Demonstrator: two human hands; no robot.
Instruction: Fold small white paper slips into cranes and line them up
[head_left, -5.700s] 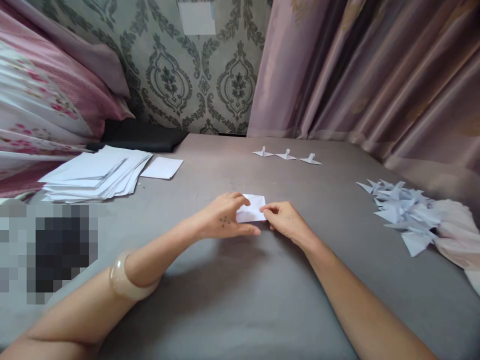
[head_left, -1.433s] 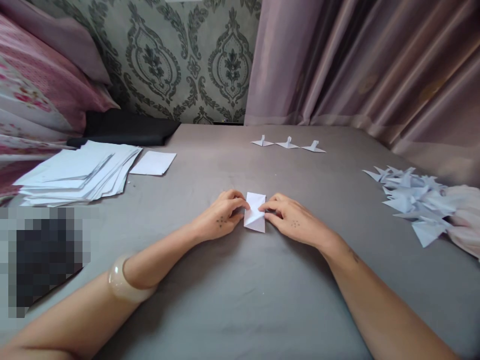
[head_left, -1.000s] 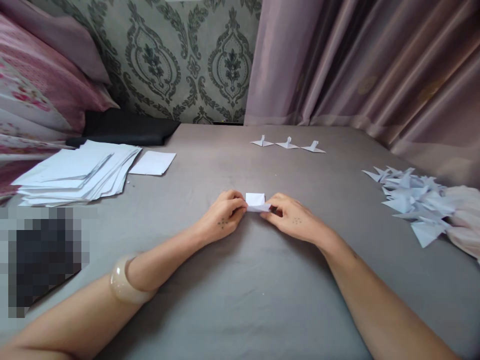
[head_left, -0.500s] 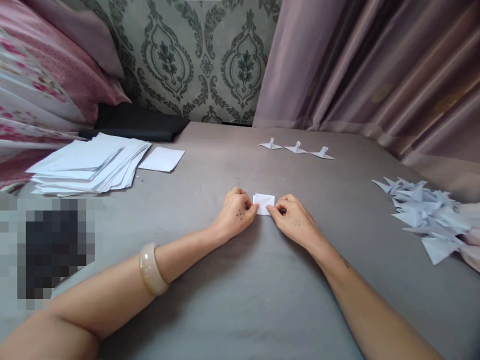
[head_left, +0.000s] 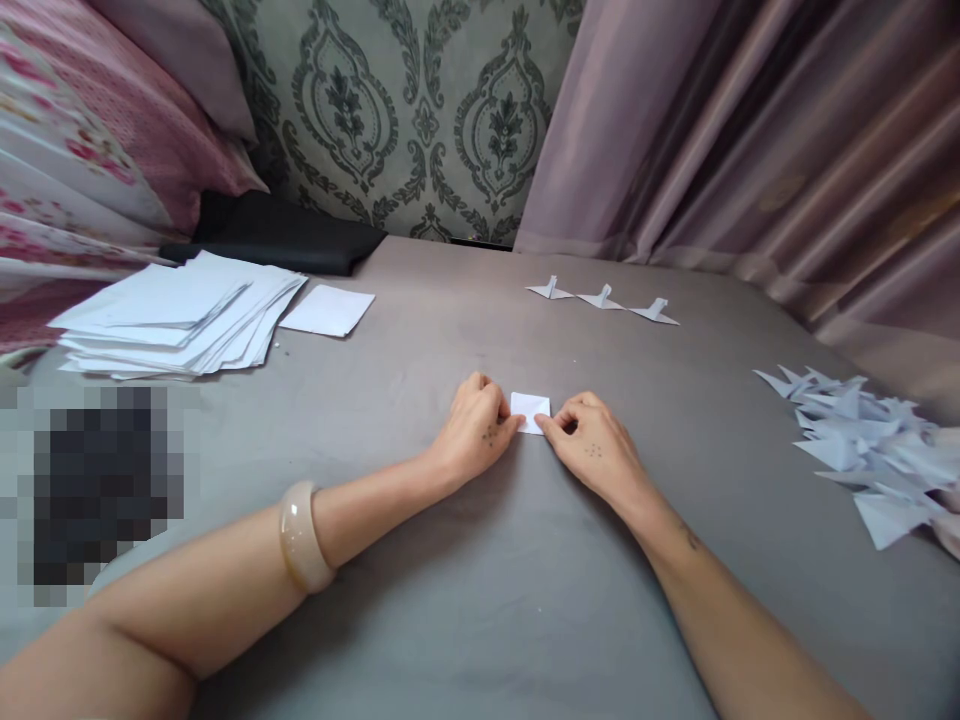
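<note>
Paper (head_left: 530, 403): small, folded, white, it sat between my hands on or just above the table (head_left: 450, 620); which, I could not tell.
Left hand (head_left: 478, 425): I kept a narrow grip on the left edge, thumb on top; my fingertips were hidden.
Right hand (head_left: 596, 440): I gripped the lower right corner narrowly; its underside was out of sight.
Bird heap (head_left: 862, 425): overlapped, cut off at right.
Dark patch (head_left: 105, 490): pixelated; I could not identify it.

Paper stack (head_left: 176, 315) on grey cloth (head_left: 420, 340)
</note>
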